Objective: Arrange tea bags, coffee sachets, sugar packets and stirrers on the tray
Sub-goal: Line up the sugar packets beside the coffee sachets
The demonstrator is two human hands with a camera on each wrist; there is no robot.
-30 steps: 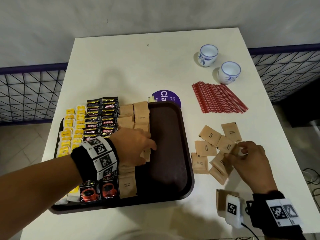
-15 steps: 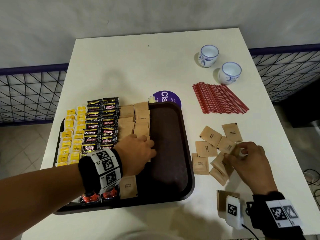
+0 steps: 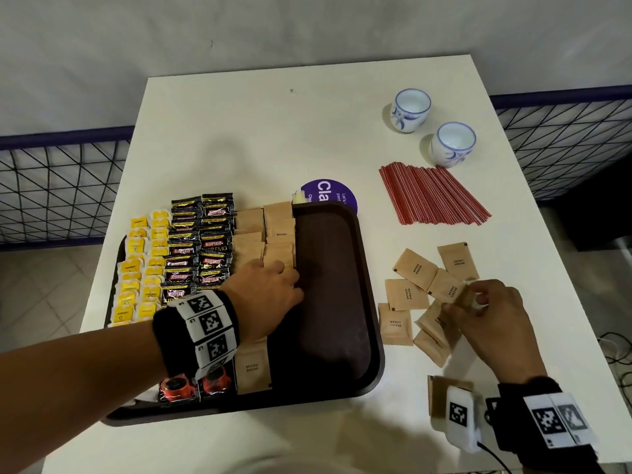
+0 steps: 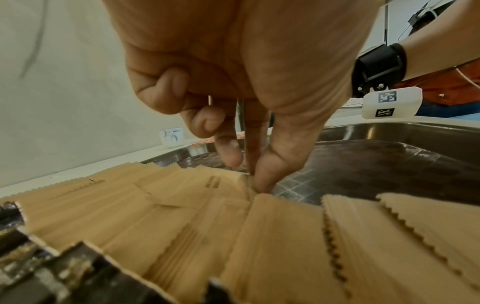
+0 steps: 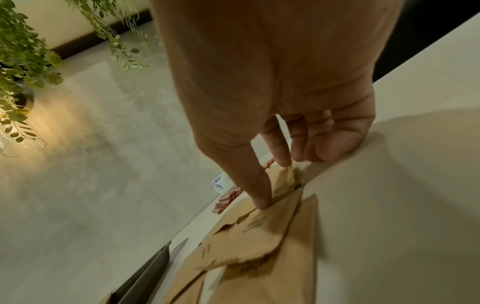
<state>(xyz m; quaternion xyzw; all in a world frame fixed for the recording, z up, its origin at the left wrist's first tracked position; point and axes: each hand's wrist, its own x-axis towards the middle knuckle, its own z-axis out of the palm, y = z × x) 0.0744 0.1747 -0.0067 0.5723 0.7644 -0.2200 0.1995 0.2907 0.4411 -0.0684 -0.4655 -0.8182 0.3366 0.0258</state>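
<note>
A dark brown tray (image 3: 331, 336) holds rows of yellow tea bags (image 3: 140, 268), black coffee sachets (image 3: 201, 241) and brown sugar packets (image 3: 278, 227). My left hand (image 3: 295, 282) lies over the right sugar column. In the left wrist view its thumb and forefinger (image 4: 250, 181) pinch the edge of one packet (image 4: 213, 185). Loose sugar packets (image 3: 405, 295) lie on the table right of the tray. My right hand (image 3: 472, 295) pinches one of them (image 5: 284, 181) between thumb and fingers. Red stirrers (image 3: 434, 196) lie in a bundle further back.
Two white-and-blue cups (image 3: 410, 111) (image 3: 453, 143) stand at the back right. A purple round sticker (image 3: 330, 193) pokes out behind the tray. The tray's right half is bare. Wire mesh fences flank the white table (image 3: 256, 131).
My left hand has shifted slightly along the sugar column in the tray. My right hand has stayed almost still at the loose packets, fingers working one packet.
</note>
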